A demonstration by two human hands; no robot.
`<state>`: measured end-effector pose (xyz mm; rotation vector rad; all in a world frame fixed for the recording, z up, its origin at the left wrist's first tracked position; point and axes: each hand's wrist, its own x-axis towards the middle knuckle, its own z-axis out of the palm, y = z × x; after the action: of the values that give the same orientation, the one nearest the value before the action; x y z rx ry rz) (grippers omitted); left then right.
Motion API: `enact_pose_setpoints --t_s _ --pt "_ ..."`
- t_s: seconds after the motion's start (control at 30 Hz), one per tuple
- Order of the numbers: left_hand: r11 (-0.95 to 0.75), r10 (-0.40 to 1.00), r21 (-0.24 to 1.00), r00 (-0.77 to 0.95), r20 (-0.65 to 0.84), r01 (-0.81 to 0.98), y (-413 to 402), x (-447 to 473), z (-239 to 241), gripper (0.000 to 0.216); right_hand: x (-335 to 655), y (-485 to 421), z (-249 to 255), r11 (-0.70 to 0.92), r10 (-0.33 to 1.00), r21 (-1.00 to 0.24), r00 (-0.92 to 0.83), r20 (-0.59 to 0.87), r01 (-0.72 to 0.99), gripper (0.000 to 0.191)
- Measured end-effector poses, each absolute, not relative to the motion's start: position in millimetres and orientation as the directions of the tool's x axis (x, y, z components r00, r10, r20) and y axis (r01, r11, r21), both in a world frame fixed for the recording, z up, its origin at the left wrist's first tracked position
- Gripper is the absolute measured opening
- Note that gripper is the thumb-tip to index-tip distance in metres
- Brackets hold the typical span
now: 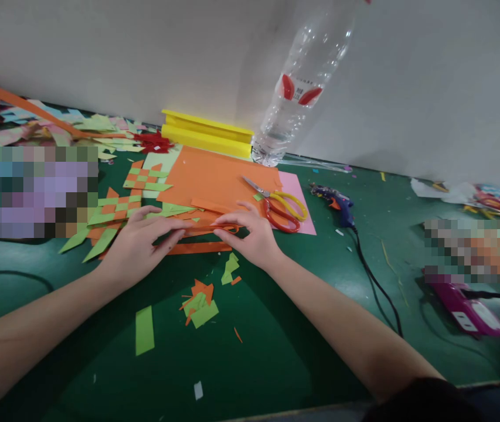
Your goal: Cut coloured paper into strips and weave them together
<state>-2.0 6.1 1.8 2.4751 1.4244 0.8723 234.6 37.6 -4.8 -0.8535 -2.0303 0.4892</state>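
Observation:
Between my two hands an orange paper strip (pixel 206 229) is held level, its right end bent into a narrow loop. My left hand (pixel 148 237) pinches it at the left, thumb below and fingers above. At the looped end, my right hand (pixel 250 234) pinches it too. Beneath the hands lies another orange strip (pixel 201 248). Behind them is a large orange sheet (pixel 214 173), with scissors (pixel 276 202) with red and yellow handles resting partly on it. Woven green-and-orange paper pieces (pixel 120 208) lie beside my left hand.
A clear plastic bottle (pixel 293 94) and a folded yellow piece (pixel 208 133) stand by the wall. Rightward are a glue gun (pixel 340 205) with its cord and a magenta power strip (pixel 469 308). Paper scraps (pixel 199 305) lie in front; a strip pile (pixel 56 123) is at back left.

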Motion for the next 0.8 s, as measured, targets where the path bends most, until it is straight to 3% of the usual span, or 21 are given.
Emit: enact_pose_setpoints --t_s 0.3,0.57,0.8 --pt "-0.478 0.864 0.449 0.310 0.397 0.755 4.5 -0.8 6.9 0.029 235.2 37.8 -0.9 0.621 0.777 -0.697 -0.399 0.487 0.359 0.011" --pt "-0.415 0.903 0.520 0.269 0.335 0.746 5.6 -2.1 6.0 0.025 236.0 37.0 -3.9 0.436 0.886 -0.844 -0.311 0.343 0.313 0.017" --pt "-0.428 0.897 0.518 0.281 0.340 0.740 6.3 -1.6 8.1 0.029 236.3 37.3 -4.3 0.413 0.892 -0.868 -0.314 0.325 0.275 0.018"
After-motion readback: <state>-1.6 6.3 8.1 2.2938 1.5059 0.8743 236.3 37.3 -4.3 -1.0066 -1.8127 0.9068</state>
